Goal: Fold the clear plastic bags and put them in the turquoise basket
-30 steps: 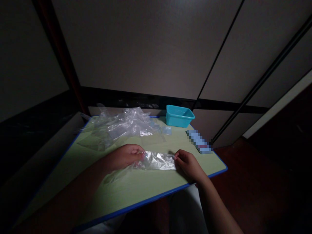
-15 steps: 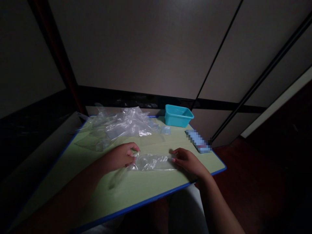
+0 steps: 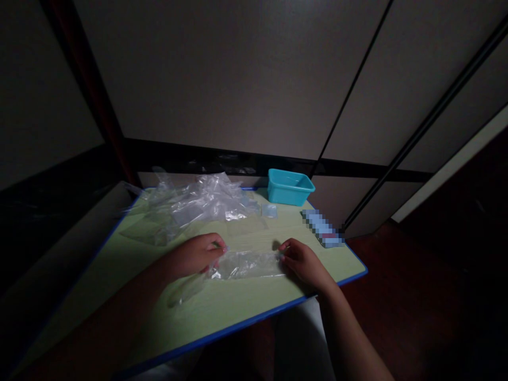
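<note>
A clear plastic bag [image 3: 248, 264] lies stretched between my hands, low over the table's near half. My left hand [image 3: 204, 251] pinches its left end, and a loose part of the film trails out below that hand toward the near left. At the bag's right end is my right hand [image 3: 299, 260], its thumb and fingers closed on the edge. Beyond my hands sits a crumpled heap of clear plastic bags [image 3: 210, 198]. A small flat pale-blue packet [image 3: 269, 210] lies to the right of the heap.
A turquoise plastic basket [image 3: 289, 190] stands at the table's back right corner. Nearer on the right lies a blurred-out phone-like object [image 3: 323, 228]. The pale green table [image 3: 130, 317] has a blue edge. Dark-seamed panels [image 3: 238, 79] rise behind it.
The bag looks flatter and smoother between my hands. Its loose left part has spread farther to the lower left. Both hands have barely moved.
</note>
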The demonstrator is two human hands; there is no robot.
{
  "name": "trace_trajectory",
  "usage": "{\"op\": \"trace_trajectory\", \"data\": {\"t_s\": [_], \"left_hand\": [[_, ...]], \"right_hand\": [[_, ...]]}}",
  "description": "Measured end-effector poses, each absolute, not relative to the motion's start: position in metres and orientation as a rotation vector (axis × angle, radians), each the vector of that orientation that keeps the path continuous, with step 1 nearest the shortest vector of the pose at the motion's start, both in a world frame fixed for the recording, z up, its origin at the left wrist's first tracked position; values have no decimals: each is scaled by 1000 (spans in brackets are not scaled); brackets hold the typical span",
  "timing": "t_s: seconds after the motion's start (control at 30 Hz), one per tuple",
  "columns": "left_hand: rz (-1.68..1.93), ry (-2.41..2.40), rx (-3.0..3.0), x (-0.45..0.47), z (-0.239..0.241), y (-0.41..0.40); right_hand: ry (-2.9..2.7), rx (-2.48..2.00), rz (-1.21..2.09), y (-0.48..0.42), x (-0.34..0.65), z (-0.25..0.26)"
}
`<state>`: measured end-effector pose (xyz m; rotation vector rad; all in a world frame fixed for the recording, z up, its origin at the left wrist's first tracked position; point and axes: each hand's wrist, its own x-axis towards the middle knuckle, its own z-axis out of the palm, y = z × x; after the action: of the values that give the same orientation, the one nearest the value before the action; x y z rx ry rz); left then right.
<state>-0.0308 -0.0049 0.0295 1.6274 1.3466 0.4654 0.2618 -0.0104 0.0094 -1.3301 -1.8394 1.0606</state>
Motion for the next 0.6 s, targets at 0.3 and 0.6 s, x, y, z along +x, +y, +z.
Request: {"op": "trace_trajectory", "data": {"t_s": [0.3, 0.6], "left_hand": [[434, 1273, 1613, -33, 32, -7], [457, 1277, 1587, -29, 28, -5]], "right_hand": [[-1767, -1205, 919, -16, 254, 8], [-1577, -1214, 982, -16, 250, -11]]}}
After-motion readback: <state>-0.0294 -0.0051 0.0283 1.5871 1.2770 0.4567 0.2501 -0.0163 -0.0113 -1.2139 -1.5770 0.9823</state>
